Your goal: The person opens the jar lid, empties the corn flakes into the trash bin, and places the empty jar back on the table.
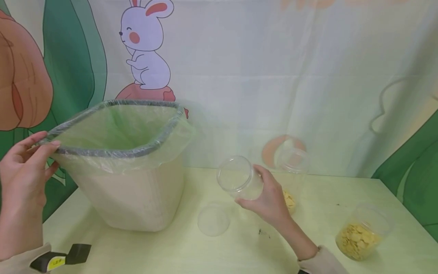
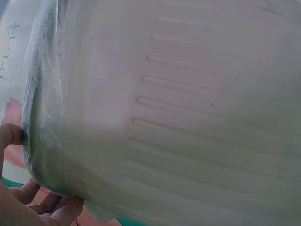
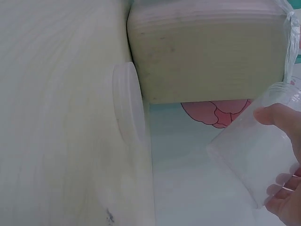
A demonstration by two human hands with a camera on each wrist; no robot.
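Note:
My left hand (image 1: 25,163) pinches the lined rim of a trash can (image 1: 126,194) at its left corner; in the left wrist view the fingers curl over that edge. A thin clear-green bag (image 1: 174,140) lines the can and folds over its grey rim. My right hand (image 1: 270,198) grips a clear plastic jar (image 1: 236,175), tilted with its open mouth toward the can and held above the table. Nothing shows inside the jar (image 3: 254,150) in the right wrist view. A round translucent lid (image 1: 213,220) lies on the table between the can and the jar.
A clear jar with yellow flakes (image 1: 358,239) stands at the right of the table (image 1: 239,255). Behind my right hand is another clear jar (image 1: 294,161) with yellow flakes low in it. Small dark specks (image 1: 262,233) dot the tabletop. A printed curtain (image 1: 239,76) hangs behind.

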